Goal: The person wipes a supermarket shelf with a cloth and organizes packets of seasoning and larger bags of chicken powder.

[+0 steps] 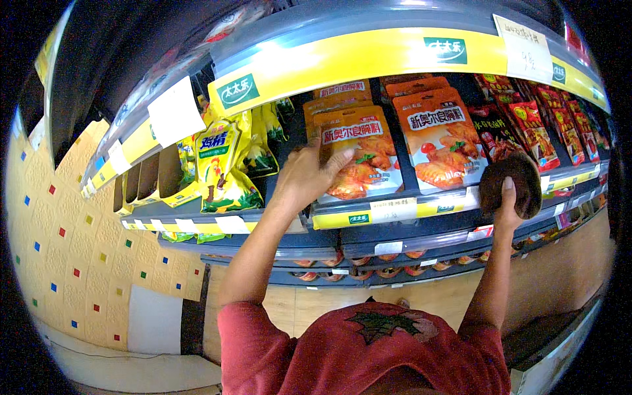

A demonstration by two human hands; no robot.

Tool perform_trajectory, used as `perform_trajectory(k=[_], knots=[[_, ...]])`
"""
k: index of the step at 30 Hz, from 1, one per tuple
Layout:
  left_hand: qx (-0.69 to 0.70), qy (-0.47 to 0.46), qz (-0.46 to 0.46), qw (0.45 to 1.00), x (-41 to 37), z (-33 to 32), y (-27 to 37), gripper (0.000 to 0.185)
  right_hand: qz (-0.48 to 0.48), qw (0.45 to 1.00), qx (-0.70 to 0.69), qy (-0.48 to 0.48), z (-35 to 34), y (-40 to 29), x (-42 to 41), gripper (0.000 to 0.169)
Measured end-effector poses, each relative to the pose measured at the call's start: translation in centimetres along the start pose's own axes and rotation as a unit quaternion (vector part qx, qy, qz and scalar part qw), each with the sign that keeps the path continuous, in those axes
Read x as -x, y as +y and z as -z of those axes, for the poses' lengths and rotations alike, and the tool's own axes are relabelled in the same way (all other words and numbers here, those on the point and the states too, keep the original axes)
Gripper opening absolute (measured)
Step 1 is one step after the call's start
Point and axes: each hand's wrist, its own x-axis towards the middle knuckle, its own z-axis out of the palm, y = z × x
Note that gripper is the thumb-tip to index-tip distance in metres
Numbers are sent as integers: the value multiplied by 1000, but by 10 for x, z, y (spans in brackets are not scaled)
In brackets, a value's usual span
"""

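Observation:
My left hand (pixel 308 170) is at the left edge of the front orange marinade pouch (pixel 368 148), its thumb over the pouch's printed face and the other fingers partly hidden along its side. The pouch stands upright before others of its kind. In my right hand (pixel 508 207) is a dark, rounded object (pixel 511 182), perhaps a brush head or a cup; its kind cannot be told. It is in front of the shelf edge. A second row of orange pouches (pixel 442 143) stands between my hands.
Yellow chicken-bouillon bags (pixel 224 163) stand left of my left hand. Red and black seasoning packets (pixel 533 133) fill the shelf at right. A yellow shelf strip (pixel 355 59) with paper tags crosses above. Lower shelves hold round packages (pixel 387 271). A patterned wall (pixel 89 247) is at left.

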Motion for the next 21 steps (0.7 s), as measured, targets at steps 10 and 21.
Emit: perform_trajectory(k=[10, 21], knots=[[-57, 16, 9, 998, -3, -17, -4, 82, 59, 998, 1, -10, -1, -3, -2, 38], [-111, 268, -139, 947, 25, 5, 10, 64, 34, 999, 18, 8, 6, 13, -3, 35]])
